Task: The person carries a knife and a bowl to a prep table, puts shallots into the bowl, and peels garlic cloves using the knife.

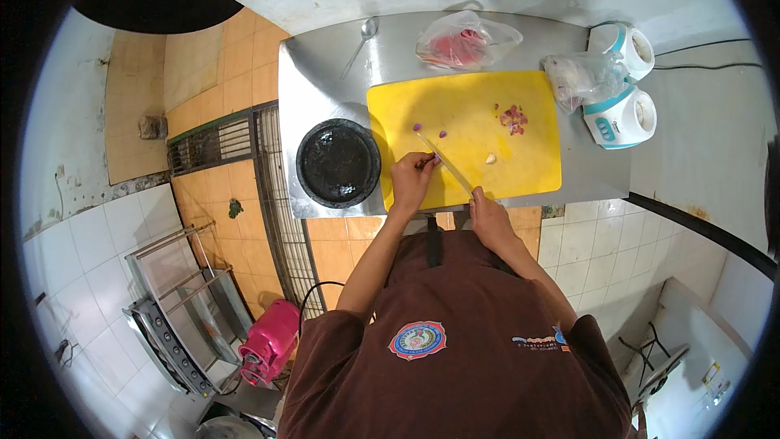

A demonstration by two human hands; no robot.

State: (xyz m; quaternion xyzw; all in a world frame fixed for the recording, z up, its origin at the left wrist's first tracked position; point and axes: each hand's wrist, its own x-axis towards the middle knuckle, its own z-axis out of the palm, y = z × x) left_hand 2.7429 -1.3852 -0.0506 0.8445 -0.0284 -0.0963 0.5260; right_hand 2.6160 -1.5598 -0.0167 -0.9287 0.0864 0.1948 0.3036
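Note:
A yellow cutting board (471,114) lies on the steel table. My left hand (410,183) is at its near left edge, fingers pinched on a small purple shallot (436,158). My right hand (489,215) is closed round the handle of a knife (455,175), whose blade points up and left and touches or nearly touches the shallot. Two small purple pieces (418,127) lie beyond the blade. Farther right is a pile of chopped shallot (513,119), with a pale garlic clove (491,158) below it.
A black stone mortar (338,164) stands left of the board. Behind are a spoon (357,47) and a plastic bag with red contents (463,45). On the right are another clear bag (587,77) and two white-and-teal appliance bases (621,118). A pink gas cylinder (272,340) stands on the floor.

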